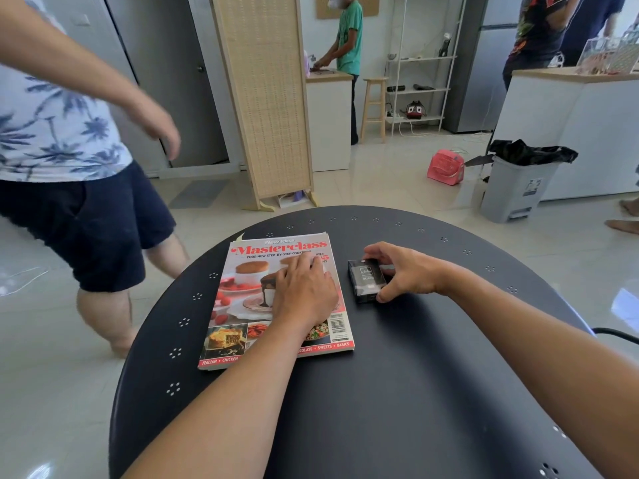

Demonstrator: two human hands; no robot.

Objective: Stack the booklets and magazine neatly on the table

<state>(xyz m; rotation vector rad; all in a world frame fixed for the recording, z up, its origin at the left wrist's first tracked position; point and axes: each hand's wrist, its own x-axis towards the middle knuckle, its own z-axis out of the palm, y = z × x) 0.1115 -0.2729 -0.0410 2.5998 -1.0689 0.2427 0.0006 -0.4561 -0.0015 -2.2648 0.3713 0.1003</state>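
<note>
While the magazine (pixel 276 299) lay flat on the left part of the round black table (pixel 397 392), the left hand (pixel 304 292) rested palm-down on its cover, fingers loose, gripping nothing. Just right of it, the right hand (pixel 404 273) grasped a small black box (pixel 366 280) by its ends, box touching the tabletop

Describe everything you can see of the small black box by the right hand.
The small black box is a flat rectangular pack, glossy as if film-wrapped, with a pale logo and lettering on its top face, too small to read. It lies flat on the dark round table, just right of the Masterclass magazine and apart from it. The right hand grips it, fingers curled over the far end and thumb at the near corner. It looks closed and undamaged.
</note>
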